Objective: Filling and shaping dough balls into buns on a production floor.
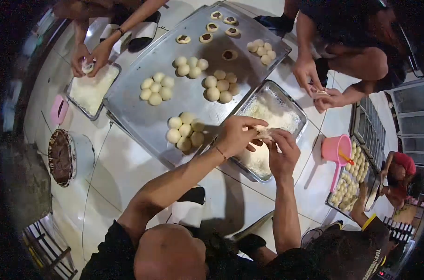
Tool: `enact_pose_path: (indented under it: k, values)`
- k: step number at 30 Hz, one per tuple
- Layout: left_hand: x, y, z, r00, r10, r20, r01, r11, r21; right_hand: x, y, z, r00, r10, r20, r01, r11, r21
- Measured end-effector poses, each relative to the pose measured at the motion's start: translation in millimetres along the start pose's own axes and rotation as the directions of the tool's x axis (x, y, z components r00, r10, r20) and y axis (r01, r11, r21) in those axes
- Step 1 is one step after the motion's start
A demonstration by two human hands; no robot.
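Note:
Both my hands meet over a metal tray (302, 122) of pale, crumbly flour-like coating. Between their fingertips they pinch a small piece of pale dough (264, 134), partly hidden by the fingers. My left hand (240, 136) reaches in from the left with a thin bracelet at the wrist; my right hand (284, 153) comes up from below. Beside them lies a large metal sheet tray (128, 109). On it stand clusters of round dough balls (186, 130), the nearest just left of my left wrist. Flattened dough discs with dark filling (206, 38) lie at its far end.
Co-workers' hands (91, 60) shape dough over another coating tray (88, 95) at far left; other hands (319, 88) hold dough at far right. A tub of brown filling (62, 156) stands left. A pink dipper (335, 149) and a tray of shaped dough (345, 191) are at right.

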State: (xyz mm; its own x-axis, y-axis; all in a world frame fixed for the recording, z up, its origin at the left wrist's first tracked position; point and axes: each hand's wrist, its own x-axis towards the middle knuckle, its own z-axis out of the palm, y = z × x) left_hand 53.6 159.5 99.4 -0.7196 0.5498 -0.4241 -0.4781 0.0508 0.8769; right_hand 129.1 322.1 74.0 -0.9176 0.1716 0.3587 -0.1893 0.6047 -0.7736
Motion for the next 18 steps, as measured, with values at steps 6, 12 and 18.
enact_pose_path:
  k: [6, 12, 18]
  values:
    - [-30, 21, 14, 0.944, 0.329, 0.004, -0.257, 0.730, 0.634, 22, -36, -5, 0.980, 0.118, 0.158, -0.147, 0.970, 0.192]
    - [-26, -12, 0, 0.844, 0.505, -0.183, -0.433, 0.841, 0.325, 17, -48, -3, 0.960, 0.244, 0.140, -0.276, 0.916, 0.292]
    - [-37, -7, 3, 0.745, 0.651, -0.142, -0.553, 0.723, 0.415, 20, -61, 5, 0.969, 0.185, 0.166, -0.206, 0.971, 0.120]
